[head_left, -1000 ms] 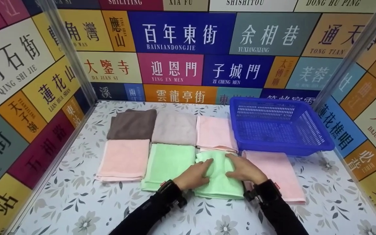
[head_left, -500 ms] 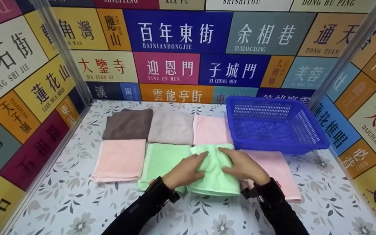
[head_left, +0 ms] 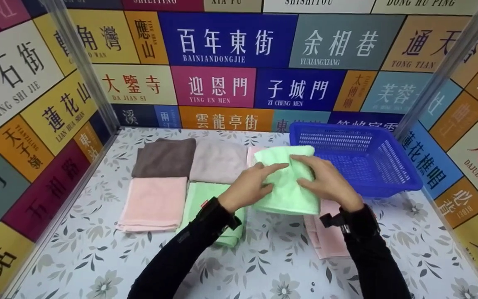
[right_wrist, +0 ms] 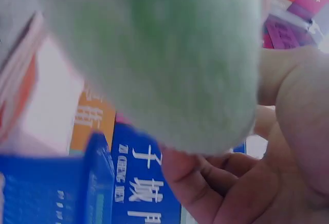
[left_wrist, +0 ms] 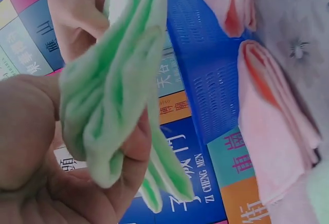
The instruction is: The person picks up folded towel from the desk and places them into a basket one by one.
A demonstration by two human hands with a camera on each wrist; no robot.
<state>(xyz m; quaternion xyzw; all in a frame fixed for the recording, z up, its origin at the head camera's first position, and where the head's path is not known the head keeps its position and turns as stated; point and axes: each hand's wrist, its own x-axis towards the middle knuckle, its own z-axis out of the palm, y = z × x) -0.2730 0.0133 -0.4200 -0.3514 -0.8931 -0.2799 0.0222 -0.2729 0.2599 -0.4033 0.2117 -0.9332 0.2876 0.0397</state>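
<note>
A folded green towel [head_left: 286, 193] is raised off the table, gripped from both sides by my two hands. My left hand [head_left: 245, 187] pinches its left edge, thumb on the near face; in the left wrist view the towel's folded layers [left_wrist: 115, 95] bunch between thumb and fingers. On the opposite edge, my right hand [head_left: 332, 180] grips it the same way, and in the right wrist view the blurred green towel [right_wrist: 180, 64] lies between thumb and curled fingers. Behind it a folded pink towel [head_left: 253, 153] is mostly hidden. Another green towel [head_left: 206, 197] lies partly under my left forearm.
A blue plastic basket [head_left: 388, 182] stands at the back right. Dark brown [head_left: 164, 158], grey [head_left: 218, 161] and pink [head_left: 154, 203] folded towels lie at left. A further pink towel [head_left: 332, 236] lies in front of the basket, partly covered by my right arm.
Both hands have lifted the green towel off the table and carried it up, back and slightly right. It now blocks most of the back pink towel and part of the basket.
</note>
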